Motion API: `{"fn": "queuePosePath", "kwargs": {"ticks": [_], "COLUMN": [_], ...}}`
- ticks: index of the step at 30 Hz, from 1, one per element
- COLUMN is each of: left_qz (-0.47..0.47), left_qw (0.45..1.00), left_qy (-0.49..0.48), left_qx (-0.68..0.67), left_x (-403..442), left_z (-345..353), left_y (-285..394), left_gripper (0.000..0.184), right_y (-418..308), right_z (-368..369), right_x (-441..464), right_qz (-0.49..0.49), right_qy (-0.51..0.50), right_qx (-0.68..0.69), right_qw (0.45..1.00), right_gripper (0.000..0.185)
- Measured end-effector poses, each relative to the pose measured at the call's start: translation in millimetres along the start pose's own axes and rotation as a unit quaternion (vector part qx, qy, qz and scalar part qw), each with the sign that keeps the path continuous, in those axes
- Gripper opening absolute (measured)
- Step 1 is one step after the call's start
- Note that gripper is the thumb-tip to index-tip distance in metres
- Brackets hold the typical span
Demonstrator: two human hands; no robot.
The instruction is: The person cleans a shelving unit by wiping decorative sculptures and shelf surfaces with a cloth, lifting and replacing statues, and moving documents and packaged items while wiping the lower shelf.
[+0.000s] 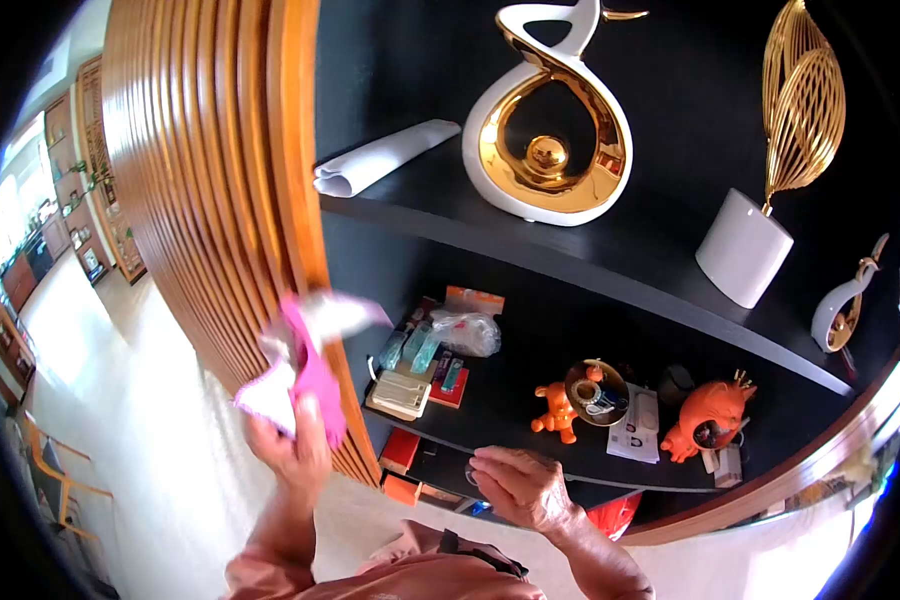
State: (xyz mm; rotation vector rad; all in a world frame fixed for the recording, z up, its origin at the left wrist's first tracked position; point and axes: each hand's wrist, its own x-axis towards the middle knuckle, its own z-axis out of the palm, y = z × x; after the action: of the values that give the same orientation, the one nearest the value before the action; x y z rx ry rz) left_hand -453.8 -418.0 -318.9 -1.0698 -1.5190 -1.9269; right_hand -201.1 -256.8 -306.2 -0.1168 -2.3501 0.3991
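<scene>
My left hand [295, 450] is closed around a crumpled pink and white cloth [315, 385], held up in front of the slatted wood panel. The cloth's upper end is smeared by motion. My right hand [522, 487] is just in front of the lower black shelf [515, 425], below its front edge. Its fingers are bent and pressed together; whatever they may hold is hidden. Nearest to it on that shelf are an orange bear figure [557, 412] carrying a round tray [615, 405] of small items, and a cream box [400, 393].
On the upper shelf [590, 250] stand a white and gold sculpture [480, 150], a white vase [743, 248] with gold wire leaves and a rolled white sheet [390, 158]. Below are a plastic bag [468, 333], papers [633, 430] and an orange crowned figure [705, 415]. Slatted wood [205, 150] borders the left.
</scene>
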Motion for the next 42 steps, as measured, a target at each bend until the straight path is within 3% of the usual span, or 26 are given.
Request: {"fn": "queuePosePath", "kwargs": {"ticks": [1,2,4,6,9,11,12,16,20,23,28,34,39,42], "left_qz": [0.171,0.217,0.208,0.263,0.182,0.290,0.327,0.348,0.390,0.366,0.418,0.485,0.566,0.569], "left_qw": [0.981,0.967,0.967,0.946,0.978,0.946,0.939,0.933,0.917,0.919,0.881,0.841,0.790,0.760], "left_qy": [0.036,0.074,0.122,0.118,0.089,0.056,0.039,0.043,-0.023,-0.124,-0.203,-0.229,-0.232,-0.313], "left_qx": [0.084,0.108,0.086,0.147,0.044,0.134,0.102,0.081,0.080,0.084,0.089,0.065,0.039,0.027], "left_x": [49.0,81.7,120.9,144.5,134.7,119.5,108.0,85.8,59.3,37.3,2.4,-51.9,-92.7,-143.1], "left_z": [13.3,29.6,69.7,110.2,157.6,172.2,185.7,222.9,254.1,276.5,322.5,395.4,455.8,496.0], "left_y": [18.1,35.3,35.5,38.2,41.8,66.0,73.6,99.0,143.8,195.8,263.6,325.9,382.1,422.8], "left_gripper": [0.030,0.026,0.026,0.026,0.024,0.028,0.031,0.031,0.030,0.030,0.032,0.029,0.011,0.015], "right_y": [-0.7,-2.6,-0.6,2.7,4.2,3.6,3.7,14.0,18.9,17.8,8.0,-7.1,-22.4,-31.8], "right_z": [0.3,-0.8,1.0,1.4,-8.2,-16.9,-20.3,-35.8,-40.4,-46.7,-69.7,-109.9,-133.3,-131.1], "right_x": [-1.6,-4.1,-14.6,-28.0,-52.0,-67.0,-75.7,-109.0,-147.1,-176.7,-221.7,-287.3,-347.0,-380.2], "right_qz": [0.006,0.021,0.025,0.035,0.065,0.098,0.117,0.173,0.223,0.241,0.306,0.355,0.410,0.444], "right_qy": [0.004,0.000,0.007,0.011,0.011,0.012,0.013,0.033,0.061,0.076,0.092,0.110,0.115,0.129], "right_qx": [0.003,0.003,0.002,0.000,-0.008,-0.015,-0.013,-0.011,-0.003,-0.010,-0.016,-0.049,-0.058,-0.039], "right_qw": [1.000,1.000,1.000,0.999,0.998,0.995,0.993,0.984,0.973,0.967,0.948,0.927,0.903,0.886], "right_gripper": [0.016,0.014,0.013,0.012,0.012,0.012,0.013,0.013,0.014,0.015,0.018,0.019,0.019,0.018]}}
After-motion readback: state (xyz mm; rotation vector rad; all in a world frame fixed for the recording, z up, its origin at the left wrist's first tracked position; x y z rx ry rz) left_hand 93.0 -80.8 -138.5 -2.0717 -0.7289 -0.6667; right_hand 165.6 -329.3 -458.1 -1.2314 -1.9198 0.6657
